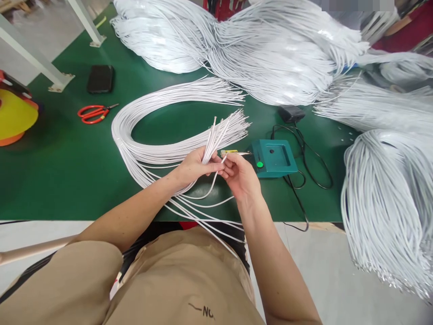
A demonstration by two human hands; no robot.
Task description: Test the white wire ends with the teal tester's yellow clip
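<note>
My left hand [198,167] is closed around a small bunch of white cables [215,137], their ends fanning up above the fingers. Close against it, my right hand [241,174] pinches the end of a single white cable [215,183] that curves down from between the hands. Behind the hands a larger curved bundle of white cables [123,119] lies on the table in a U shape. Just right of my right hand sits a teal device [274,169] with a green button. A thin metal tip and a yellow piece [229,152] show between the device and my fingers.
Red-handled snips [93,114] and a black box-like object [100,79] lie on the green table [67,180] at left. Large white cable heaps [270,54] fill the back. Another bundle [382,194] hangs over the right edge. A black adapter [291,113] trails cords. A person's sleeve [402,34] shows behind.
</note>
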